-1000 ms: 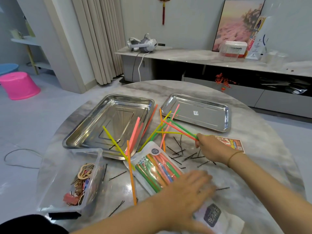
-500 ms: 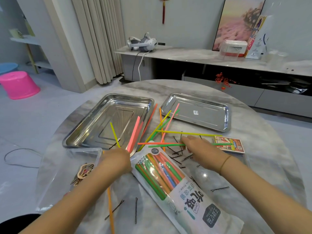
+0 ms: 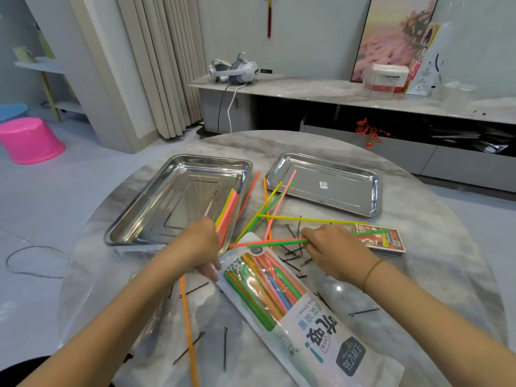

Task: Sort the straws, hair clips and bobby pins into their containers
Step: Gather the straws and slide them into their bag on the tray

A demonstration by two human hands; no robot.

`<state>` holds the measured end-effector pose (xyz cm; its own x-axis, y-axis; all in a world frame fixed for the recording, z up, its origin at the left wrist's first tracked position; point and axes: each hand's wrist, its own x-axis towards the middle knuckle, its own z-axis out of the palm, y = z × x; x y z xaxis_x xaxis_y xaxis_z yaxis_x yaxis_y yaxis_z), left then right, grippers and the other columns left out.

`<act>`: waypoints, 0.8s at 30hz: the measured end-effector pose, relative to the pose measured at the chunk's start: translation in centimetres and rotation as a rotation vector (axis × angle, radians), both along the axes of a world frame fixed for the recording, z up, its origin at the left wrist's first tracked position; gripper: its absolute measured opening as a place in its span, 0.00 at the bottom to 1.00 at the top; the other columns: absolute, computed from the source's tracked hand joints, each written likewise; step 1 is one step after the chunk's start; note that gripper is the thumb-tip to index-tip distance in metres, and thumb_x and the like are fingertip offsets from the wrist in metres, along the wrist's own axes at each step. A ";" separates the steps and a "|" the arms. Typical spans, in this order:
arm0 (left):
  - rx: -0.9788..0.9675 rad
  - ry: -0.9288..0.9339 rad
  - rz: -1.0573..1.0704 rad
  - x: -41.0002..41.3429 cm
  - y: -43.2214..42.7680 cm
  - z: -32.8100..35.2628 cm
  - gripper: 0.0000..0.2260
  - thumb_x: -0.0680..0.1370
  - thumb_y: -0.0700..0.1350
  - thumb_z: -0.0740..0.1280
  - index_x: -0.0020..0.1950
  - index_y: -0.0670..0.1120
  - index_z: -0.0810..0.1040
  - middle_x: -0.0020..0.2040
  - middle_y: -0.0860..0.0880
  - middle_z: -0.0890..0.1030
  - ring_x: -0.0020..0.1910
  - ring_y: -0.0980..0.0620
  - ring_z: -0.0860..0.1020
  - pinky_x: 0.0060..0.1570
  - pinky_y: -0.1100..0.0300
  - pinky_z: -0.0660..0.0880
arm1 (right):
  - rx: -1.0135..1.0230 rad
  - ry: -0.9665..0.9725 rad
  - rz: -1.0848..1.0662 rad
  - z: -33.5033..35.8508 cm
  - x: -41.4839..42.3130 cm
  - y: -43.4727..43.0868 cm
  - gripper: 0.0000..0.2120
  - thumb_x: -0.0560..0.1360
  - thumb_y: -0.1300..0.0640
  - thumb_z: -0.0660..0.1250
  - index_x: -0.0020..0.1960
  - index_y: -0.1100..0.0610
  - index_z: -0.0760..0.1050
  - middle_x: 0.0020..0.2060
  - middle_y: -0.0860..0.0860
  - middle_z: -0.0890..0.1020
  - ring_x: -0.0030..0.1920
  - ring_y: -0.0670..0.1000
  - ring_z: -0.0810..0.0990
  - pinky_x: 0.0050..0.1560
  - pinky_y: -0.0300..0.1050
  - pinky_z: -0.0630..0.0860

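Note:
Loose coloured straws (image 3: pixel 268 210) lie crossed between two steel trays. My right hand (image 3: pixel 335 252) pinches a green and a red-orange straw (image 3: pixel 276 242), held level just above the mouth of the straw bag (image 3: pixel 282 305). At the near right corner of the big tray (image 3: pixel 156 208), my left hand (image 3: pixel 199 247) grips an orange straw (image 3: pixel 188 331) that runs down toward me. Pink and yellow straws (image 3: pixel 230 210) stick out above that hand over the tray's rim. Black bobby pins (image 3: pixel 293 251) are scattered under and around the straws. No hair clips are visible.
A smaller steel tray (image 3: pixel 349 196) sits at the back right. A printed card box (image 3: pixel 385 243) lies right of my right hand. A clear plastic box (image 3: pixel 97 289) sits under my left forearm. More bobby pins (image 3: pixel 225 347) lie near the front edge.
My left hand left the straw bag, moved left, took hold of the orange straw and rose toward the big tray. My right hand swung its straws down to level.

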<state>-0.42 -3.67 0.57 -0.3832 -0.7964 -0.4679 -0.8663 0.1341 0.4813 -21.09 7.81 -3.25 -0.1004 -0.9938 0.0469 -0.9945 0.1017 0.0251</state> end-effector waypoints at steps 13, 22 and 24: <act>-0.215 0.663 -0.015 -1.3 0.3 0.1 0.05 0.77 0.39 0.66 0.49 0.45 0.82 0.38 0.48 0.83 0.30 0.56 0.79 0.35 0.63 0.78 | -0.445 0.198 0.114 -0.2 0.7 -0.4 0.28 0.60 0.53 0.75 0.59 0.59 0.76 0.24 0.50 0.73 0.30 0.49 0.61 0.37 0.45 0.58; -0.329 1.055 0.067 -1.5 0.3 0.8 0.03 0.76 0.42 0.68 0.46 0.43 0.79 0.43 0.43 0.82 0.47 0.46 0.81 0.51 0.54 0.78 | -0.364 0.169 0.114 0.1 1.5 -0.5 0.24 0.75 0.44 0.51 0.66 0.48 0.72 0.30 0.46 0.73 0.33 0.50 0.70 0.36 0.46 0.64; -0.422 1.133 0.111 -1.5 0.2 1.2 0.04 0.79 0.44 0.64 0.45 0.46 0.75 0.45 0.44 0.81 0.49 0.44 0.80 0.54 0.50 0.77 | -0.392 0.118 0.143 0.3 1.7 -0.5 0.25 0.77 0.36 0.49 0.64 0.45 0.74 0.32 0.47 0.70 0.34 0.50 0.69 0.37 0.47 0.65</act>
